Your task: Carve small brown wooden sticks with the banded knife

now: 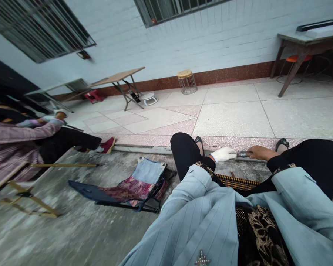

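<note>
Between my knees, my left hand [223, 154] wears a white knitted glove, its fingers closed at one end of a short grey, metallic-looking cylinder [242, 154]. My bare right hand [260, 153] grips the other end, with the fingers wrapped round it. Its exact kind is too small to make out, and its ends are hidden in my hands. Below both hands, a woven yellow-and-black basket edge [237, 181] shows between my legs.
To my left stands a low folding chair [138, 184] with patterned cloth. Farther left sits a person in a plaid sleeve [22, 133], beside a wooden folding frame [30, 201]. A raised tiled step [233, 114] lies ahead, with a round stool [185, 74] and tables [302, 40] along the wall.
</note>
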Available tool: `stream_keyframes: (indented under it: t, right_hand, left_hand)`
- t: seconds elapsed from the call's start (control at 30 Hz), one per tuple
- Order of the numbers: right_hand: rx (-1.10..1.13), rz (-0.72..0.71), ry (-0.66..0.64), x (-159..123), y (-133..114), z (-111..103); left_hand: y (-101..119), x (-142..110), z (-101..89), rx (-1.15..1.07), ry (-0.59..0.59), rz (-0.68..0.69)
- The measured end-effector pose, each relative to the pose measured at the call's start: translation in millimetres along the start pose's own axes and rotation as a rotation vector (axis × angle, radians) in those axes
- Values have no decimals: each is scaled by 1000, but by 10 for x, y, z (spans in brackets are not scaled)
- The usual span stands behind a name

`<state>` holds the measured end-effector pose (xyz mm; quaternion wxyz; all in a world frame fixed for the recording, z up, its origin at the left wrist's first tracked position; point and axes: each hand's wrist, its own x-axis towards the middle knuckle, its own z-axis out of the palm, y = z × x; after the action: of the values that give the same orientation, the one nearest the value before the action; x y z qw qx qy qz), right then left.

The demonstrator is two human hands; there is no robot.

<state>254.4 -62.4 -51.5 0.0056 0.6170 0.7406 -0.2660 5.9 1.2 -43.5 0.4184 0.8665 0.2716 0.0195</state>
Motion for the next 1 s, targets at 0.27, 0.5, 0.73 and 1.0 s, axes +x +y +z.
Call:
stream_keyframes:
  t: [0.27,0.5,0.73,1.0]
  right_hand:
    - [240,-196,-118,-128,-111,-165]
    - [1141,-194,224,-140,-175,-253]
    - [1114,-70,408,-49,-151,-192]
    - [545,217,507,108,50,-100]
  left_hand:
    - [-85,-21,-152,-236,23,15]
    - [-49,-45,-83,-423,46,48]
    - [37,-57,12,-249,-75,27]
    - [17,-65,-62,-34,0,83]
